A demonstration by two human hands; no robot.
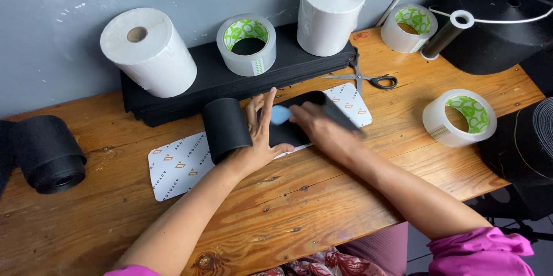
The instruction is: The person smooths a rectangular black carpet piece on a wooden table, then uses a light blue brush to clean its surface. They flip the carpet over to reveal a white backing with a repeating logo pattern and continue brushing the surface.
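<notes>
A long white patterned sheet (173, 166) lies on the wooden table (322, 207). A black film strip (299, 103) is spread over its right part, and its rolled end (226, 128) stands curled at the middle. My left hand (259, 138) lies flat with fingers spread on the black film, just right of the curl. My right hand (322, 129) presses a small light blue scraper (280, 114) onto the film; the hand is blurred.
Two white paper rolls (148, 51) (331, 10) and a clear tape roll (247, 44) rest on a black foam stack (230, 83) by the grey wall. Scissors (368, 77), two more tape rolls (459, 117) (409, 27) and black fabric rolls (49, 152) (501, 19) surround the work area.
</notes>
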